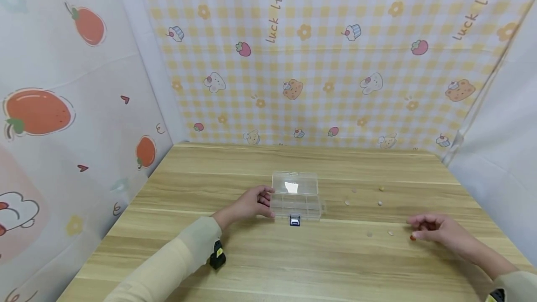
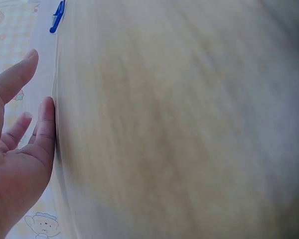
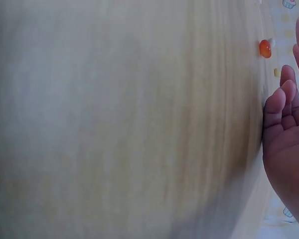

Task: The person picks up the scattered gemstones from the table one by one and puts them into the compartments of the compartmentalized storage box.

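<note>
Fingers (image 3: pixel 275 102) of the right hand (image 1: pixel 444 231), lower right of the head frame, are parted, pinching nothing; the orange bead (image 1: pixel 413 237) lies at the thumb tip, though contact is hard to tell. In the right wrist frame it sits on the table (image 3: pixel 139 129), upper right, its oval running roughly top to bottom. The left hand (image 1: pixel 254 202), well apart, spreads thumb and finger along the clear plastic box's (image 1: pixel 295 205) left end.
</note>
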A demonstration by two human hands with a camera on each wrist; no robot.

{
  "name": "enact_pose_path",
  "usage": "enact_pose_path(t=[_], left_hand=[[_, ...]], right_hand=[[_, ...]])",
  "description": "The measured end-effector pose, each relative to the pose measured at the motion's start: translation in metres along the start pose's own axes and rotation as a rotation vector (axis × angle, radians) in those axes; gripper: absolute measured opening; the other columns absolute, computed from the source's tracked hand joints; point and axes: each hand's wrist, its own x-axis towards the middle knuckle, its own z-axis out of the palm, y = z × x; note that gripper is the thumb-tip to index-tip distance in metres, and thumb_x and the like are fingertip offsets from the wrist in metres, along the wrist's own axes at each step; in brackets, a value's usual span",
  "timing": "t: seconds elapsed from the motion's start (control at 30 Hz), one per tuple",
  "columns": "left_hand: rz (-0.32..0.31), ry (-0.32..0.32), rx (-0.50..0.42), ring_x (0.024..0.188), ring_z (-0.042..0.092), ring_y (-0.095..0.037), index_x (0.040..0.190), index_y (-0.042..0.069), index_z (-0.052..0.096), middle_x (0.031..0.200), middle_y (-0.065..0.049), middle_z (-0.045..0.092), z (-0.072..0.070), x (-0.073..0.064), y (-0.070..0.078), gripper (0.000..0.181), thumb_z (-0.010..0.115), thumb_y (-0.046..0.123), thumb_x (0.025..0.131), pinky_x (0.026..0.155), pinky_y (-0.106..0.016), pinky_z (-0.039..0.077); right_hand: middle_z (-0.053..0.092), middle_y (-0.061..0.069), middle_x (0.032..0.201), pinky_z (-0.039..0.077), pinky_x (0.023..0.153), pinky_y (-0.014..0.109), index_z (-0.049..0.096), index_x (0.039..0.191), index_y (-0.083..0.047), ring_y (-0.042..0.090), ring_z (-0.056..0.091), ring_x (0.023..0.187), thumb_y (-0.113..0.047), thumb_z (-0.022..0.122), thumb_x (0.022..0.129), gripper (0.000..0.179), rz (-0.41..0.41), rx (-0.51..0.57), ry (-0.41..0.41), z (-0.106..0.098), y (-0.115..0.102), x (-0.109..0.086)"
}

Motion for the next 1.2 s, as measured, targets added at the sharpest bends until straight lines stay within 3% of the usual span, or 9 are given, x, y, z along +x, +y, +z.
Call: enact_pose_path(t=[0.17, 0.33, 0.57, 0.97, 1.2], left_hand=[[-0.013, 0.001, 0.000, 0.092, 0.056, -0.019, 0.130, -0.003, 0.052, 0.104, -0.010, 0.055, 0.000, 0.000, 0.001, 0.066, 0.084, -0.001, 0.072, 0.081, -0.029, 0.050], [-0.014, 0.007, 0.010, 0.091, 0.056, -0.020, 0.130, -0.003, 0.052, 0.104, -0.010, 0.055, -0.001, 0.000, 0.002, 0.066, 0.084, -0.001, 0.072, 0.081, -0.029, 0.050], [-0.024, 0.010, 0.018, 0.091, 0.056, -0.019, 0.131, -0.004, 0.051, 0.104, -0.010, 0.055, 0.000, -0.002, 0.005, 0.066, 0.083, -0.001, 0.073, 0.080, -0.029, 0.050], [-0.028, 0.013, 0.014, 0.094, 0.056, -0.022, 0.131, -0.004, 0.051, 0.106, -0.012, 0.055, 0.001, -0.002, 0.004, 0.067, 0.083, -0.001, 0.073, 0.082, -0.031, 0.050], [-0.030, 0.014, 0.023, 0.093, 0.056, -0.020, 0.131, -0.003, 0.052, 0.106, -0.011, 0.055, 0.002, -0.001, 0.004, 0.066, 0.083, -0.001, 0.073, 0.082, -0.030, 0.050]], right_hand=[[0.065, -0.006, 0.099, 0.047, 0.067, 0.021, 0.062, 0.114, 0.011, 0.005, 0.052, 0.081, -0.004, 0.070, 0.088, 0.031, 0.038, -0.038, -0.008, 0.001, 0.001, 0.000], [0.065, -0.008, 0.102, 0.048, 0.070, 0.021, 0.060, 0.114, 0.014, 0.004, 0.053, 0.084, -0.004, 0.069, 0.088, 0.033, 0.027, -0.025, -0.048, 0.000, 0.003, -0.001], [0.059, -0.001, 0.096, 0.046, 0.064, 0.024, 0.062, 0.113, 0.011, 0.008, 0.050, 0.079, -0.004, 0.070, 0.087, 0.031, 0.015, -0.036, -0.073, 0.000, 0.005, -0.001], [0.061, -0.002, 0.095, 0.041, 0.058, 0.028, 0.069, 0.106, 0.002, 0.011, 0.048, 0.075, 0.001, 0.073, 0.083, 0.023, -0.139, -0.081, -0.075, 0.001, 0.014, 0.000], [0.061, -0.001, 0.096, 0.041, 0.059, 0.028, 0.068, 0.106, 0.003, 0.010, 0.048, 0.076, 0.003, 0.070, 0.084, 0.021, -0.164, -0.060, -0.089, 0.000, 0.016, -0.002]])
